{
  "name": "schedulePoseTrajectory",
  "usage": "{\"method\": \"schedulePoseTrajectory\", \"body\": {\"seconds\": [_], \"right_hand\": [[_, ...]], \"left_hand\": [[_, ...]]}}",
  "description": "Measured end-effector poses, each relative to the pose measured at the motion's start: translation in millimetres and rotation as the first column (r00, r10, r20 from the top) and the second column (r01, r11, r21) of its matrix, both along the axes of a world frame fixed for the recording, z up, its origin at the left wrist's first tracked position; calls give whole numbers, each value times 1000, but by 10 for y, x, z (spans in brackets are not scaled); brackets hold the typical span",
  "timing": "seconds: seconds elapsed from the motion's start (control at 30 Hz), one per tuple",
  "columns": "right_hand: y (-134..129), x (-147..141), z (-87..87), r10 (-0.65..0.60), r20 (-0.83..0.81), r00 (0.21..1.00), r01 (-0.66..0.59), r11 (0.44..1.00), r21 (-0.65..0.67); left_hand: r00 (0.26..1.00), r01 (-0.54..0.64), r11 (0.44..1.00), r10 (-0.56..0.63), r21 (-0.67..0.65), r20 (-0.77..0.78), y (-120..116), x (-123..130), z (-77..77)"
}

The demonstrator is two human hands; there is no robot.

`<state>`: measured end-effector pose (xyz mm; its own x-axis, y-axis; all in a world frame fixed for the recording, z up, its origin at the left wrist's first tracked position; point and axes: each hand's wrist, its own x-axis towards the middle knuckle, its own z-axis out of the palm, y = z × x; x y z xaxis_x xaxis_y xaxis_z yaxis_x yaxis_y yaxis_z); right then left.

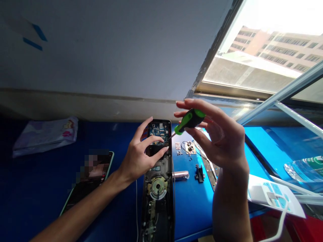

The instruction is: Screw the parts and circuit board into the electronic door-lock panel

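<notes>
A long black device housing (165,168) lies open on the blue table, with a circuit board (158,129) at its far end and a round metal part (158,187) nearer the middle. My left hand (145,149) rests over the board end with its fingers spread, and nothing shows in its grasp. Between the thumb and fingers of my right hand (214,134) is a green and black screwdriver (190,120). Its thin shaft slants down to the left, and the tip is at the right edge of the board; whether it touches a screw cannot be made out.
Right of the housing lie small screws (179,153), a small board with wires (190,148), a black bracket (200,173) and a silvery cylinder (181,175). A phone (96,178) and a plastic packet (47,136) are at left. A bottle (304,169) and white charger (258,194) stand out at right.
</notes>
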<state>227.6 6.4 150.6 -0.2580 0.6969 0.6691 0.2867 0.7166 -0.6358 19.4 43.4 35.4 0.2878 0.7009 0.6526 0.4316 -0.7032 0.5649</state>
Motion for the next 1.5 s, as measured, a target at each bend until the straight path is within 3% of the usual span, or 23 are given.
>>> {"method": "schedulePoseTrajectory", "body": {"seconds": [0.17, 0.33, 0.47, 0.73, 1.03, 1.2, 1.33, 1.43, 1.5], "right_hand": [[-8, -23, 8, -109, 49, 993, 103, 987, 123], [-54, -7, 32, 7, 11, 1000, -7, 999, -42], [-83, 9, 49, 31, 41, 999, -30, 999, -24], [-75, 1, 52, -96, 100, 990, 91, 994, 57], [-20, 120, 9, -219, 59, 974, 223, 972, -72], [-49, 132, 52, -273, -16, 962, 272, 962, -34], [-99, 189, 100, -365, -136, 921, 377, 922, 84], [-114, 314, 102, -405, -9, 914, 405, 912, 68], [-105, 410, 92, -352, 175, 919, 363, 931, -33]], "left_hand": [[1000, 3, 1000, -3, 5, 18, -4, 13, -2], [1000, 5, 1000, -5, 0, 8, -8, 11, 1], [1000, -3, 1000, 3, 13, 8, -19, 8, -2], [1000, -3, 1000, 3, 13, 21, -18, 25, -2], [996, 2, 1000, -2, 4, -89, -27, 15, 34], [986, -14, 1000, 17, 19, -164, -17, -5, 80], [979, -21, 995, 41, 100, -201, -22, -11, 132], [975, -32, 992, 59, 125, -214, -47, 13, 190], [971, -31, 991, 61, 131, -230, -76, 43, 235]]}}
